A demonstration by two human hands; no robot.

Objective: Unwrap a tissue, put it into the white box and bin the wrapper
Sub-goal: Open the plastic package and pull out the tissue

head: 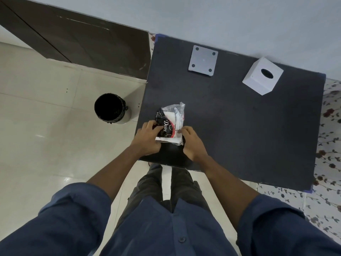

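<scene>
A pack of tissues in a clear and black plastic wrapper (170, 122) lies at the near left of the dark table (239, 126). White tissue shows through the wrapper and sticks out at its near end. My left hand (147, 139) grips the black left side of the wrapper. My right hand (191, 141) pinches its right near edge. The white box (262, 78) with an oval hole on top stands at the far right of the table. A black-lined bin (110, 109) stands on the floor left of the table.
A flat white square plate (203, 60) with four dark holes lies at the far middle of the table. A pale wall runs behind the table, a dark door at the far left. Floral cloth shows at the table's right.
</scene>
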